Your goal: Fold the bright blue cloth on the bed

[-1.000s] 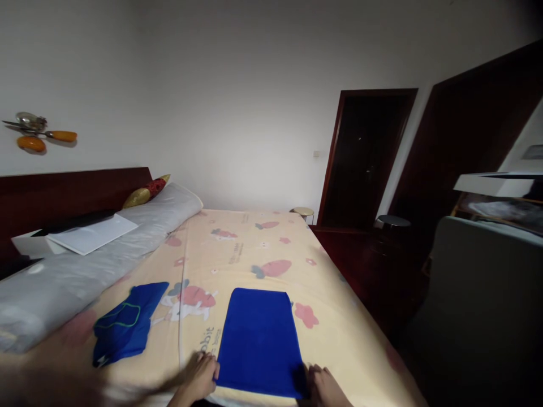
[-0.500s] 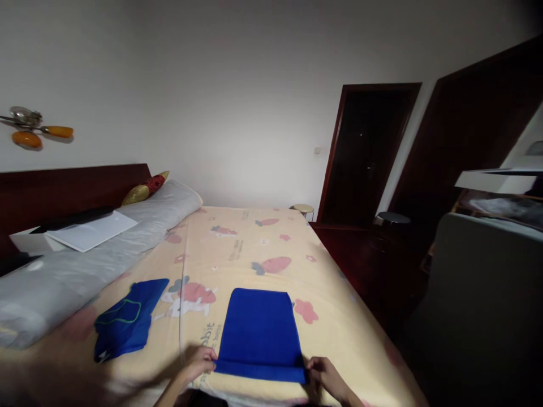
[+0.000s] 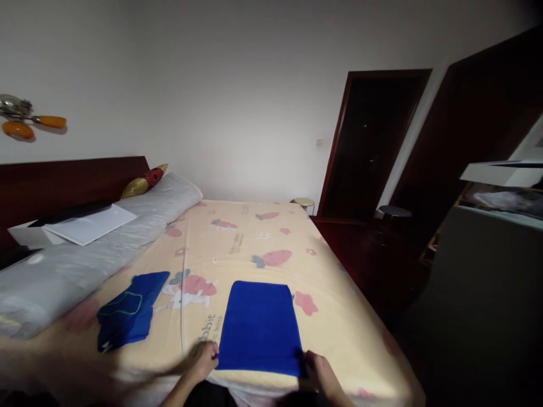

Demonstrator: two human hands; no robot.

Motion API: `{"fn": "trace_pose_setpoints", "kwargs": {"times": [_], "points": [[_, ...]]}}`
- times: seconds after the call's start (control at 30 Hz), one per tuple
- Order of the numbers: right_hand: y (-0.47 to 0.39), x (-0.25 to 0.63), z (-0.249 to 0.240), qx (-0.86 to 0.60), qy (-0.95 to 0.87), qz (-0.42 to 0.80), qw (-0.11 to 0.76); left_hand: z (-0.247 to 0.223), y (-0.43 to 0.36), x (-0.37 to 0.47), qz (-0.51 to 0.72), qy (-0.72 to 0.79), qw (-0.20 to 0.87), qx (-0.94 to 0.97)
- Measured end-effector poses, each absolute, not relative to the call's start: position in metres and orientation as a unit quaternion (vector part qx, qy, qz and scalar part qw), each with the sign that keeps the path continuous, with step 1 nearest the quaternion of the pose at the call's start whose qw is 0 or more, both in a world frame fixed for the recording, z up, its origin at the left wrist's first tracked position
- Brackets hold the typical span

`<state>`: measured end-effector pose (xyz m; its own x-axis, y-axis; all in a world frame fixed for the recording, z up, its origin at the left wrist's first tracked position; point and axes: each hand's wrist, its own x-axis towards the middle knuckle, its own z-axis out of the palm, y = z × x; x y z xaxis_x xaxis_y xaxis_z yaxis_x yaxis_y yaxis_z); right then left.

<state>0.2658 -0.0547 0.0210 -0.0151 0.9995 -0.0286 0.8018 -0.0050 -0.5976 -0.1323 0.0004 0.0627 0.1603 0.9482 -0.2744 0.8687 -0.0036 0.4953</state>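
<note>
A blue piece of folded cloth (image 3: pixel 259 325) lies flat on the bed, close to its near edge. My left hand (image 3: pixel 206 357) is closed, its fingers pinching the cloth's near left corner. At the near right corner my right hand (image 3: pixel 319 370) is also closed on the cloth, partly in shadow. A faint crease runs across the cloth just above its near edge. Off to the left lies a second blue cloth item (image 3: pixel 132 311) with green trim, loosely folded and apart from both hands.
The bed (image 3: pixel 250 260) has a cream sheet printed with carrots and rabbits. A grey roll of bedding (image 3: pixel 110 243) lies along the dark headboard (image 3: pixel 72 181), with a flat white box (image 3: pixel 91 223) on it. A grey panel (image 3: pixel 487 282) stands at the right.
The strip folded along the cloth's near edge now lies flatter against the rest. Both hands have moved slightly with that edge, still gripping the corners. The camera view has shifted a little.
</note>
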Motion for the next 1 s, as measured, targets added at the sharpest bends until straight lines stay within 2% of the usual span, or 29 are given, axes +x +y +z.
{"fn": "trace_pose_setpoints", "kwargs": {"times": [0.17, 0.3, 0.43, 0.57, 0.67, 0.83, 1.0], "points": [[-0.064, 0.257, 0.015, -0.687, -0.702, 0.121, 0.144, 0.072, -0.012, -0.114, 0.027, 0.651, 0.166, 0.740], [-0.066, 0.255, 0.008, -0.658, -0.743, 0.037, 0.118, 0.066, -0.014, -0.108, -0.023, 0.578, 0.099, 0.810], [-0.065, 0.250, 0.002, -0.574, -0.812, -0.046, 0.091, 0.048, -0.015, -0.109, -0.021, 0.529, 0.089, 0.844], [-0.064, 0.234, 0.003, -0.601, -0.792, -0.064, 0.089, 0.041, -0.021, -0.099, 0.013, 0.543, 0.050, 0.838], [-0.064, 0.216, 0.005, -0.559, -0.822, -0.074, 0.085, 0.045, -0.025, -0.087, 0.000, 0.557, 0.036, 0.830], [-0.070, 0.190, -0.007, -0.407, -0.893, -0.141, 0.133, 0.044, -0.025, -0.080, -0.035, 0.573, 0.030, 0.818], [-0.074, 0.189, -0.023, -0.365, -0.888, -0.239, 0.145, 0.041, -0.029, -0.068, -0.034, 0.532, 0.067, 0.843]]}}
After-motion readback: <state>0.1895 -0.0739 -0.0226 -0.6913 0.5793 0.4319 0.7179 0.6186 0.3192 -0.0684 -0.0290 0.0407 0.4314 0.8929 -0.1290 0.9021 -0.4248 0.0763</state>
